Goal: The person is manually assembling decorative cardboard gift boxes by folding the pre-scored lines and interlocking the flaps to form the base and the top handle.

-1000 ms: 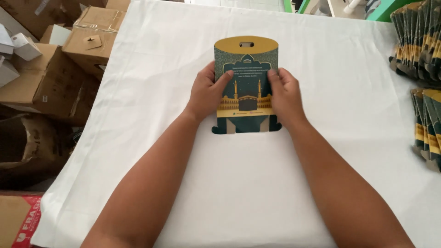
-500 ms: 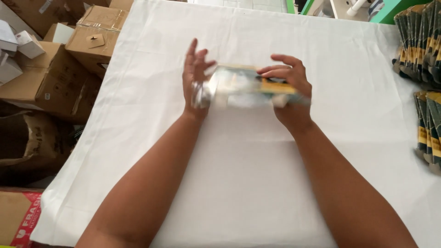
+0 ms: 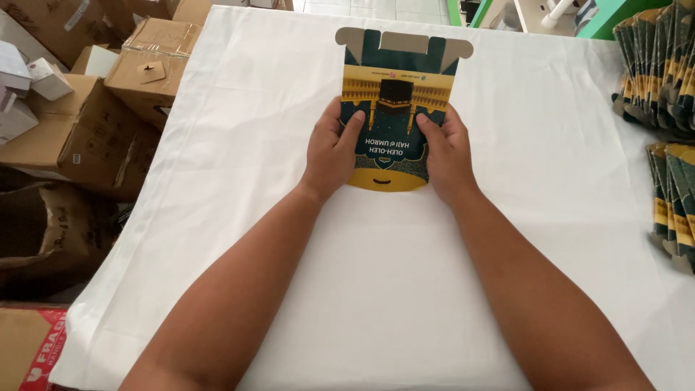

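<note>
Head view: flat dark-green and yellow printed cardboard carton blank (image 3: 397,108) lies mid-table on white tablecloth (image 3: 507,239), tabs pointing away. Left hand (image 3: 331,153) and right hand (image 3: 447,156) grip near corners, thumbs on top, fingers curled beneath, apparently steadying it square. Stacks of matching flat blanks (image 3: 662,65) at right edge; brown cardboard boxes (image 3: 108,94) left.

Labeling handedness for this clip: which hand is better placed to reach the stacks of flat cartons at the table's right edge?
Right, probably. The right hand rests on the flat printed carton on the side nearer the carton stacks; the left hand would have to cross over.
</note>
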